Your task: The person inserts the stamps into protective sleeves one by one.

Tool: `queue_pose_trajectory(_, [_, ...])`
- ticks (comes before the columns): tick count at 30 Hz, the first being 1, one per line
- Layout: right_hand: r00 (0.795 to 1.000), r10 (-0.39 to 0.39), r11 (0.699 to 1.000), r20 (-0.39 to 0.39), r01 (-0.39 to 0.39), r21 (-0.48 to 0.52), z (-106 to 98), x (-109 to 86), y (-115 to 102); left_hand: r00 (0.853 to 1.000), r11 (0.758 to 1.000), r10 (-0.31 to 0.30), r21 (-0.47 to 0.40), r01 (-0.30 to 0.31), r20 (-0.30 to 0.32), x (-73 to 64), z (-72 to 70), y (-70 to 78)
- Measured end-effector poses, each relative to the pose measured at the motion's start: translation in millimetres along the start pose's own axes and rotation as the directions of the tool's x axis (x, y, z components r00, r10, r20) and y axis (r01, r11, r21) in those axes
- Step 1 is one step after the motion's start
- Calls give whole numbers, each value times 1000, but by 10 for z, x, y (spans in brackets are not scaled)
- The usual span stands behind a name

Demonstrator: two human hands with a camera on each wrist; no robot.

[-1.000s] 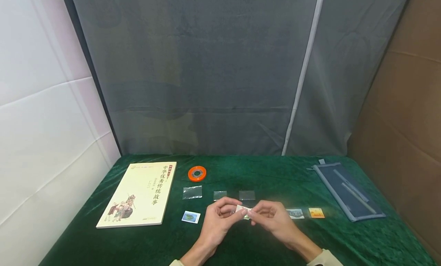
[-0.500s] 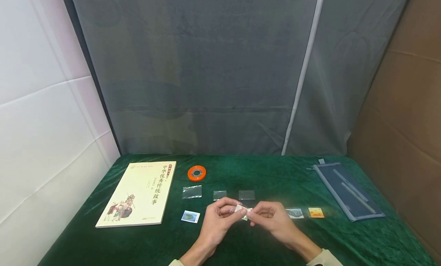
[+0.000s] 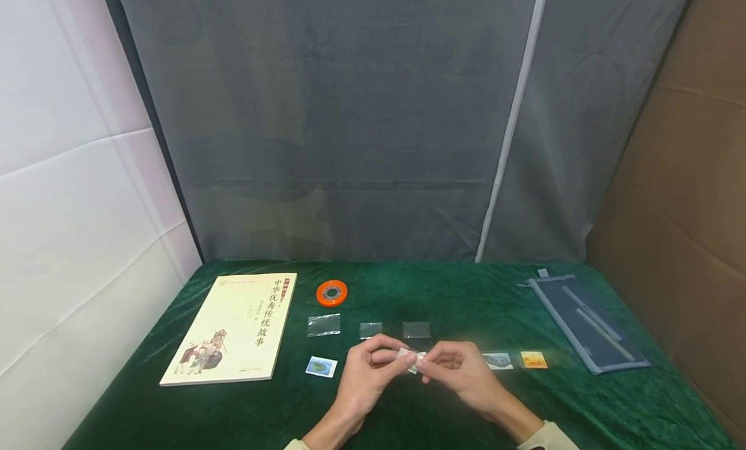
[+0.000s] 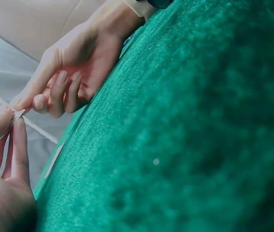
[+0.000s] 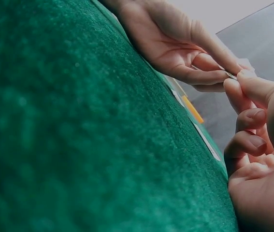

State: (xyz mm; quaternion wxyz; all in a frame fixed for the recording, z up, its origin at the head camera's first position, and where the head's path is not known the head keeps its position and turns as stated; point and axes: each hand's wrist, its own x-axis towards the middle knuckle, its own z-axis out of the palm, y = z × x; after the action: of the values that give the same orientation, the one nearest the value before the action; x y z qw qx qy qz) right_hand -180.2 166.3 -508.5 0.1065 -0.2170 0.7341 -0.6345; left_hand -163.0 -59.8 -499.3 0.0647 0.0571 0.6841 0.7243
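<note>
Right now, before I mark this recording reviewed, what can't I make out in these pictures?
- Most of the small paper piece: head view, covered by the fingers pinching it.
- Part of the left hand: left wrist view, cut off by the left edge.
- Part of the right hand: right wrist view, cut off by the right edge.
- Any lettering on the blue-and-green card: head view, too small.
- What the slim things in the pouch are: head view, too indistinct.

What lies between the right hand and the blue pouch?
In the head view, a grey stamp beside the right hand, then an orange stamp nearer the pouch.
</note>
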Motion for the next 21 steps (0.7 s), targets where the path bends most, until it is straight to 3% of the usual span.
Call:
queue_pose_trajectory(12, [997,82,997,5,-82,12,21,17,-99,1000,1000,-16,-15,16,-4,-17,-14,13])
queue_pose_trajectory(18, [999,-17,986,-50,8,-169,-19,4,-230,1000,999,-17,-35,17,-1,-44,53,70])
queue_pose_trajectory(21, [999,-42,977,-29,35,-209,-110,-9,-271,1000,999,-22,-45,23,17,-44,122,89])
